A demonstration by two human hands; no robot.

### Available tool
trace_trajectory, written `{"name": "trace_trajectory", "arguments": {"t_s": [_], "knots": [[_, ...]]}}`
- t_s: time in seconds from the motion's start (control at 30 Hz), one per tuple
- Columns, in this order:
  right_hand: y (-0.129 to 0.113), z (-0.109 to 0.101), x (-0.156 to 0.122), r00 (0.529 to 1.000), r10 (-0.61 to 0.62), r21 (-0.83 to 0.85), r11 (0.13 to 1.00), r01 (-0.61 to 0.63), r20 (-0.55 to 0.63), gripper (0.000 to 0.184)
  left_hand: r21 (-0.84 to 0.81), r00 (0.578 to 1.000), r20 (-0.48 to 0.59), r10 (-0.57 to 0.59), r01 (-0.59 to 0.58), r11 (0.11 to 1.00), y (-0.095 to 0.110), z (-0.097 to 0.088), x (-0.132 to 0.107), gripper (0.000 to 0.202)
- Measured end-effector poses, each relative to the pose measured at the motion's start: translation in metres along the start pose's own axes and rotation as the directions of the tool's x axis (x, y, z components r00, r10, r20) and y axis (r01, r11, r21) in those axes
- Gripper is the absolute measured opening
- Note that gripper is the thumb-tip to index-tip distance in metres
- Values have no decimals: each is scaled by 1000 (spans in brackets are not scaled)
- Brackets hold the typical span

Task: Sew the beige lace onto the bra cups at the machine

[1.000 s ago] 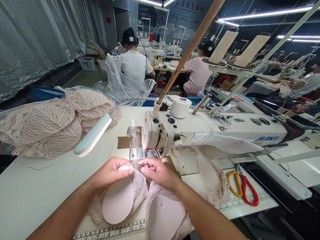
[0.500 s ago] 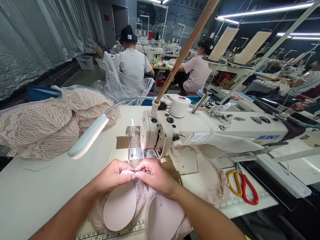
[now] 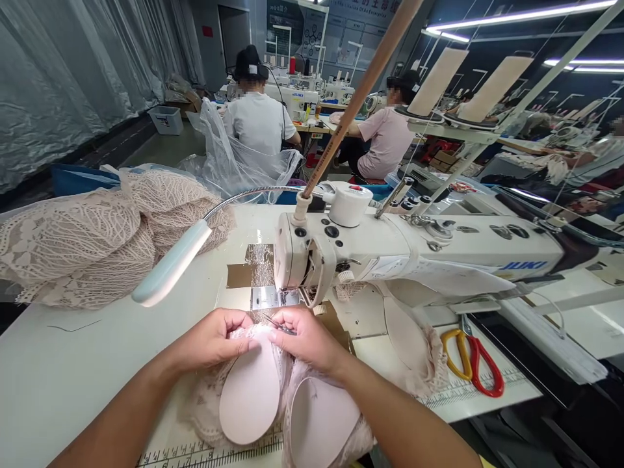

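In front of the sewing machine's needle area, my left hand (image 3: 221, 337) pinches the upper edge of a beige lace bra (image 3: 205, 406), thumb lying on a smooth pale bra cup (image 3: 249, 396). Close beside it, my right hand (image 3: 305, 335) has its fingers closed around a small dark metal tool (image 3: 285, 328) with thin points aimed at the lace; its exact kind is unclear. A second bra cup (image 3: 322, 422) hangs below my right wrist. Part of the lace between the fingers is hidden and washed out by bright light.
The white sewing machine (image 3: 351, 253) stands just beyond my hands. A lamp (image 3: 173, 263) reaches in from the left, near a lace pile (image 3: 82, 240). Scissors (image 3: 472, 361) with yellow and red handles lie right, beside another cup piece (image 3: 404, 331). Two people sit ahead.
My hands have moved slightly apart, and the left cup has shifted right and up. The dark tool in my right hand now shows its points, angled toward the lace.
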State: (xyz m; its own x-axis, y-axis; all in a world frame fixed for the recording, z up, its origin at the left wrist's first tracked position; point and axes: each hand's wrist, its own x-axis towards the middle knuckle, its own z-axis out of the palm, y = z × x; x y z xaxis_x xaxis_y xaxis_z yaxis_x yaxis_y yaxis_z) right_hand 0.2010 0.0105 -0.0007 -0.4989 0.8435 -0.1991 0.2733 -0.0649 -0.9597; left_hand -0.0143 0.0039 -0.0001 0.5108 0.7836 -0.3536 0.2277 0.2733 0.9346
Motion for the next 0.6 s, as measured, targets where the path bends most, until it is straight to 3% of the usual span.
{"name": "trace_trajectory", "arguments": {"t_s": [0.17,0.4,0.6], "knots": [[0,0,-3,1000,-20,1,1000,20,21,15,4,997,-83,-6,6,1000,-1,0,0,34],[0,-13,-3,994,-64,58,997,59,88,29,-98,1000,-19,-19,17,995,3,7,2,33],[3,-18,-1,986,-53,43,998,46,158,21,-117,1000,-18,14,-16,993,3,9,4,32]]}}
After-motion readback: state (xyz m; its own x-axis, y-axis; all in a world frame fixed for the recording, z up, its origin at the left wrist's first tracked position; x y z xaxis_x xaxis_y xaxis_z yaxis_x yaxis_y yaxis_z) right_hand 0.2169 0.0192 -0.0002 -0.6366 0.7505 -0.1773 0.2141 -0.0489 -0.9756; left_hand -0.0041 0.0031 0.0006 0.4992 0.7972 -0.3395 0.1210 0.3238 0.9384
